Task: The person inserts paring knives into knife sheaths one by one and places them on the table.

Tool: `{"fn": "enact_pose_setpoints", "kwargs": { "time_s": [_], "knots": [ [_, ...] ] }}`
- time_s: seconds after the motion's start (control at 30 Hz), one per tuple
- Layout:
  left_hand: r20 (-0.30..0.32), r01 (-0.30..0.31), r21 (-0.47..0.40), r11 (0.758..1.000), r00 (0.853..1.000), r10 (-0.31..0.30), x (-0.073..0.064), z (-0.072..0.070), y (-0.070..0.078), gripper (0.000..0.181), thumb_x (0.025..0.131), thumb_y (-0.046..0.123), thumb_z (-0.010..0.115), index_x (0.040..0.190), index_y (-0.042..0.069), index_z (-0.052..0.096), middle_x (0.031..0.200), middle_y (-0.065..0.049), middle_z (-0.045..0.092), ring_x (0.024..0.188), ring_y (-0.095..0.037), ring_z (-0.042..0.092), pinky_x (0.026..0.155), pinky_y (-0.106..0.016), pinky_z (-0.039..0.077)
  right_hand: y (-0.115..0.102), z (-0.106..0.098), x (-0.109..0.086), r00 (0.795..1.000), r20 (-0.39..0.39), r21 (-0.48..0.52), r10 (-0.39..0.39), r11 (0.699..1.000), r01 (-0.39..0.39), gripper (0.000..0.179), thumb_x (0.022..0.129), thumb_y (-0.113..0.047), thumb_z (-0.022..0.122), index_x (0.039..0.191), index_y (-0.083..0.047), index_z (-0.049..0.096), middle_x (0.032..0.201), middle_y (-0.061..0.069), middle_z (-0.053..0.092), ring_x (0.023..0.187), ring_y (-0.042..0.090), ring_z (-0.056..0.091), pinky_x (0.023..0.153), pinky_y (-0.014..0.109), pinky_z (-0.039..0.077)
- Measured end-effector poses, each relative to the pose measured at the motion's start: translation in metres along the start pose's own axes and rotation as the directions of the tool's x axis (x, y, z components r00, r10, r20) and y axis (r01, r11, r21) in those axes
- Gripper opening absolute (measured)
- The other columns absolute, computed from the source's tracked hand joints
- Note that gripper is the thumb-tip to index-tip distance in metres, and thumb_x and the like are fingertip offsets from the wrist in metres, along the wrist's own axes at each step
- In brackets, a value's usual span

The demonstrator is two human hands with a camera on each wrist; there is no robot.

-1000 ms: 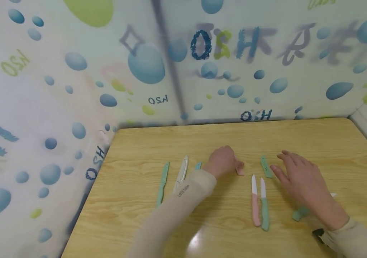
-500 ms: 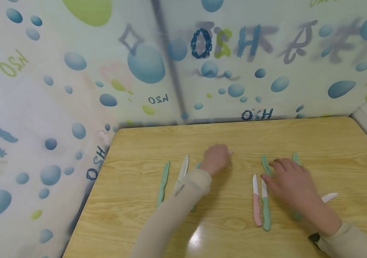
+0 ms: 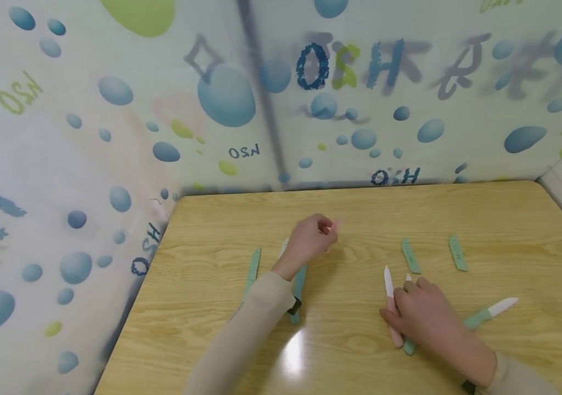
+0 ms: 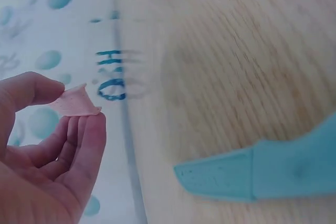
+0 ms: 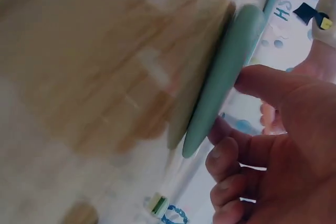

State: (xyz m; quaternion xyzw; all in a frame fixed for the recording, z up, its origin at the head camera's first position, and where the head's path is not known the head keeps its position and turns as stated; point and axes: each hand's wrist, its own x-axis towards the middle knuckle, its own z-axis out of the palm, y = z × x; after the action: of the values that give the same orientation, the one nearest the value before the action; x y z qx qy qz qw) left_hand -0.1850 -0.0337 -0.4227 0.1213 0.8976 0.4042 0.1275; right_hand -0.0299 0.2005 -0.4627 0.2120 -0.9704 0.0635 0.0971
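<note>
My left hand (image 3: 308,241) pinches a pink knife sheath (image 4: 76,102) between thumb and fingers, raised above the table. My right hand (image 3: 424,312) has thumb and fingers on the handle of a pink-handled knife (image 3: 388,282), whose white blade points away from me. Right beside it lies a green-handled knife (image 5: 226,82), mostly covered by that hand in the head view. In the right wrist view its green handle hides the pink knife. Two green sheaths (image 3: 411,257) lie beyond the right hand. Another green-handled knife (image 3: 478,318), white blade bare, lies to its right.
Under the left arm lies a blue-green sheathed knife (image 3: 299,282). Left of it are a white-sheathed knife (image 3: 284,247), mostly hidden, and a green sheathed knife (image 3: 253,269). Patterned walls border the wooden table (image 3: 360,208) at the back and left.
My left hand has lifted the pink sheath off the table and carried it leftward. My right hand has come down and back toward me onto the pink-handled knife, which has tilted slightly.
</note>
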Motion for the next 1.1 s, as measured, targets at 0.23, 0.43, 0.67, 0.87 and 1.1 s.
{"fn": "enact_pose_setpoints", "kwargs": {
  "time_s": [0.23,0.43,0.67,0.87,1.1],
  "knots": [
    [-0.062,-0.007,-0.196,0.981,0.998,-0.005,-0.016,-0.015,-0.009,0.031,0.097,0.027,0.071,0.122,0.009,0.070,0.105,0.000,0.068,0.097,-0.018,0.065,0.079,-0.033,0.058,-0.002,0.007,0.022,0.995,-0.090,0.013,-0.032,0.999,0.034,0.044,0.086,-0.018,0.081,0.062,-0.016,0.044,0.058,-0.006,0.035,0.054,0.011,0.029,0.053,0.028,0.031],
    [-0.083,0.000,-0.383,0.924,0.996,-0.034,-0.028,-0.022,-0.015,0.031,0.095,0.020,0.072,0.121,0.004,0.069,0.104,-0.007,0.067,0.088,-0.020,0.067,0.083,-0.045,0.062,-0.004,0.012,0.044,0.994,-0.101,0.025,-0.030,0.999,0.033,0.035,0.087,-0.021,0.084,0.070,-0.011,0.055,0.062,-0.002,0.044,0.056,0.015,0.039,0.054,0.031,0.038],
    [-0.084,-0.007,-0.553,0.833,0.995,-0.047,-0.040,-0.023,-0.018,0.032,0.096,0.013,0.071,0.123,-0.002,0.067,0.106,-0.012,0.067,0.087,-0.020,0.067,0.081,-0.043,0.064,-0.014,0.013,0.046,0.996,-0.090,0.006,0.009,1.000,-0.008,0.057,0.083,-0.039,0.086,0.109,0.007,0.065,0.103,0.022,0.065,0.091,0.039,0.064,0.074,0.052,0.058],
    [-0.123,-0.023,-0.608,0.793,0.990,-0.066,-0.048,-0.023,-0.021,0.029,0.095,0.011,0.071,0.120,-0.003,0.068,0.104,-0.012,0.069,0.086,-0.018,0.067,0.078,-0.036,0.064,-0.023,0.014,0.040,0.989,-0.146,0.012,-0.003,1.000,0.004,0.037,0.081,-0.020,0.089,0.093,0.005,0.064,0.081,0.014,0.057,0.064,0.025,0.053,0.053,0.035,0.051],
    [-0.138,-0.014,-0.689,0.725,0.984,-0.112,-0.052,-0.024,-0.024,0.029,0.096,0.007,0.069,0.121,-0.005,0.063,0.105,-0.014,0.068,0.085,-0.018,0.068,0.077,-0.033,0.064,-0.023,0.017,0.043,0.989,-0.146,-0.019,-0.027,1.000,0.025,0.026,0.084,-0.010,0.086,0.080,0.001,0.063,0.068,0.007,0.049,0.054,0.017,0.044,0.044,0.028,0.042]
  ]
}}
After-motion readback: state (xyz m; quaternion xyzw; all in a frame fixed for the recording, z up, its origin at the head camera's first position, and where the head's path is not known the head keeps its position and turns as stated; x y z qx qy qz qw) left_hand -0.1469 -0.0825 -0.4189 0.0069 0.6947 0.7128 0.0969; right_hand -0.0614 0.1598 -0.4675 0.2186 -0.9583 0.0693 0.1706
